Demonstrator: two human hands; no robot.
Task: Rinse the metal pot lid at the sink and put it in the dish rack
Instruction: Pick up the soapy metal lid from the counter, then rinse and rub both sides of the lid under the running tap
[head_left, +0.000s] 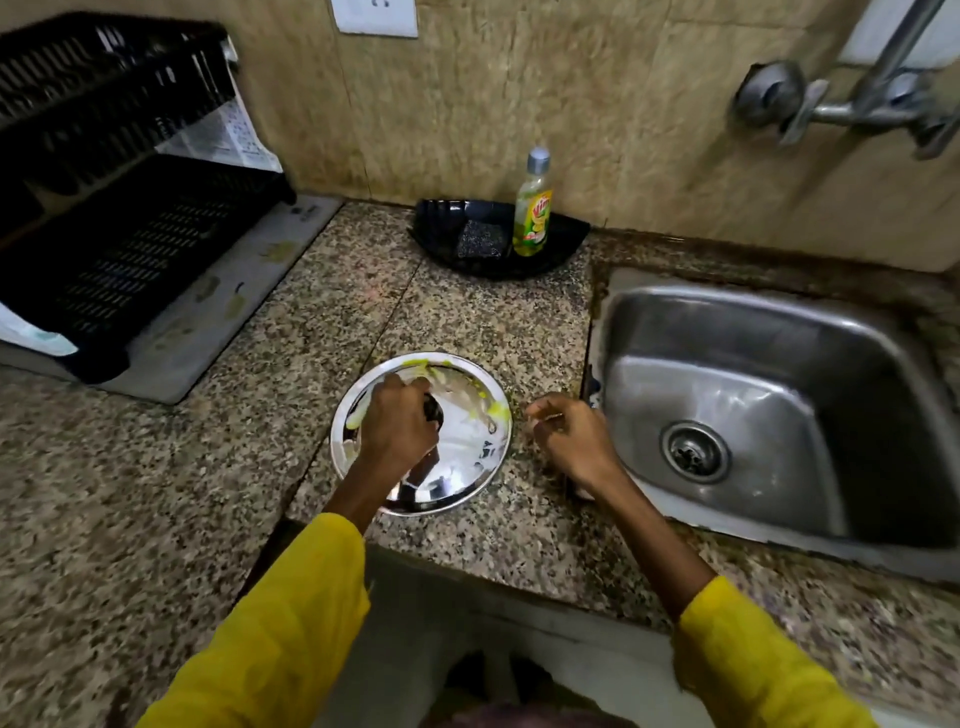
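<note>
1. Head view: the metal pot lid (457, 441) lies flat on the granite counter (156, 493), just left of the steel sink (769, 395).
2. The left hand (397, 421) is closed around the lid's dark knob (434, 410); the right hand (571, 436) hovers beside the lid, loosely curled and holding nothing.
3. Risk: yellow-green residue smears the lid's far rim; soapy fingers could slip off the small knob, and the lid could drop on the way to the sink.
4. Risk: a hasty rinse could leave residue for the dish rack (119, 218).
5. Containers: the sink basin looks empty; a black tray (566, 234) holds a scrub pad (483, 239) and a dish soap bottle (532, 208); the rack's visible tier looks bare.
</note>
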